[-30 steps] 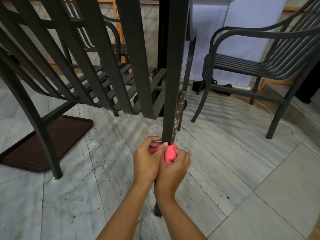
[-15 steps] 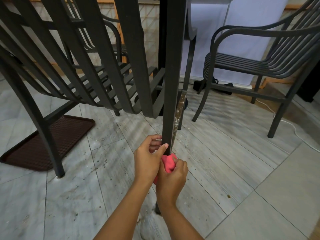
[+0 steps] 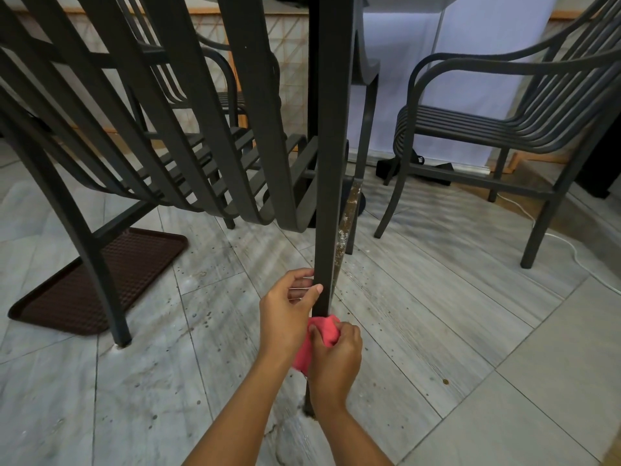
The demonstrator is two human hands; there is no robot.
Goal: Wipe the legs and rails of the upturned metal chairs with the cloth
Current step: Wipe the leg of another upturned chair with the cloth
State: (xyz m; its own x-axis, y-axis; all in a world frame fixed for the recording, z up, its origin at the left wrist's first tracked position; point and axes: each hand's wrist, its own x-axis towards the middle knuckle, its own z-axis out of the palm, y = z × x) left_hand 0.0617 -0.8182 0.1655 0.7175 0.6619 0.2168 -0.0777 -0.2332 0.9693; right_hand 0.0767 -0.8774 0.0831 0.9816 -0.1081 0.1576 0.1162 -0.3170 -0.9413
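The left hand is wrapped around a dark metal leg, thumb across its front. Just below, the right hand is clenched on a pink cloth bunched against the same leg, low near the tiled floor. A brown tray lies on the floor at left; whether it holds anything cannot be told.

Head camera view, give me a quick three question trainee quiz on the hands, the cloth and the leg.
1. True or false: the left hand holds the dark metal leg above the pink cloth.
2. Which hand has the cloth in its grip? A) left B) right
3. Fill in: the brown mat lies on the ____.

Key: 1 true. 2 B, the right hand. 3 floor.
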